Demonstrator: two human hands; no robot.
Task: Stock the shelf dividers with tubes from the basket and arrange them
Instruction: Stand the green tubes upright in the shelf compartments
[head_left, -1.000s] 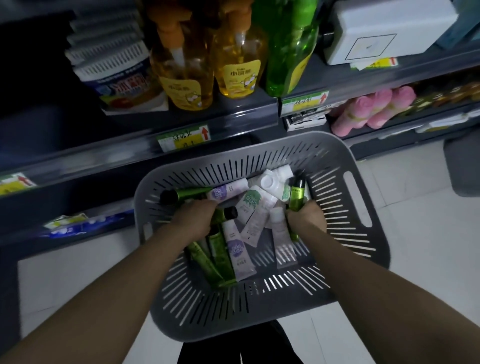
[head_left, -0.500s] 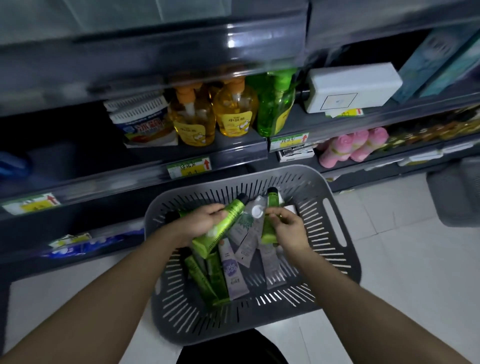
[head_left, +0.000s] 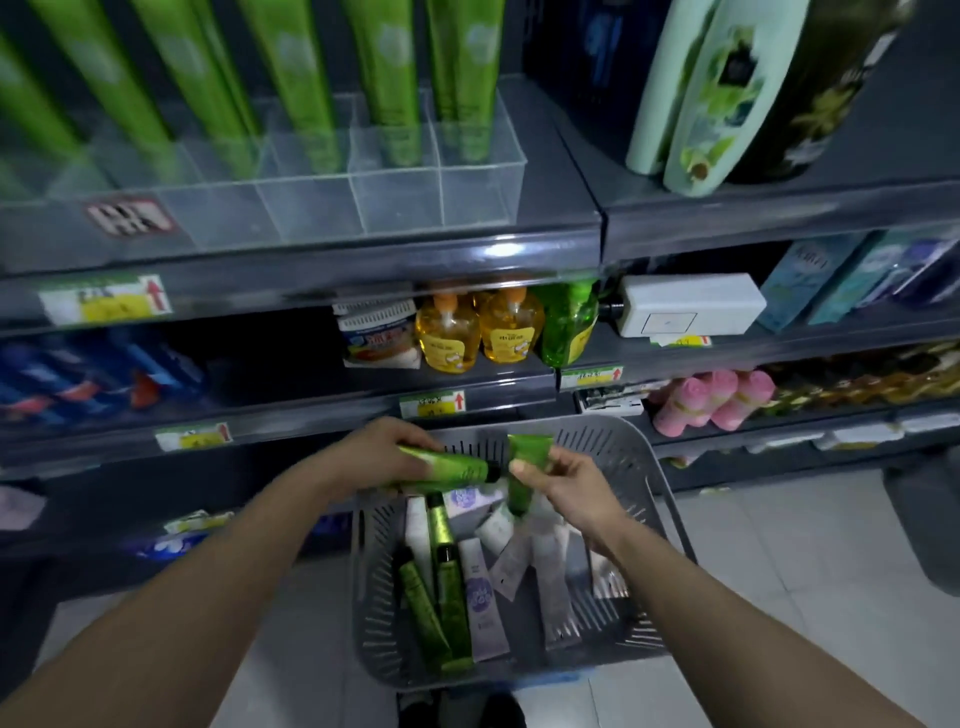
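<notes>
Holding green tubes (head_left: 447, 465), left hand (head_left: 379, 457) and right hand (head_left: 566, 480) seemingly overhang basket (head_left: 519, 670).

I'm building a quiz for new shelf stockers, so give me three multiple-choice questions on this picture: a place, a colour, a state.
1. Where is the clear divider box? A) on the shelf above the yellow bottles B) on a trolley C) on a counter
2. The tube in the left hand is: A) pink B) green C) white
3. The right hand is: A) flat open B) pinching a second tube C) curled, holding nothing
Answers: A, it sits one shelf higher; B, its body is green; B, it closes on that tube.
</notes>
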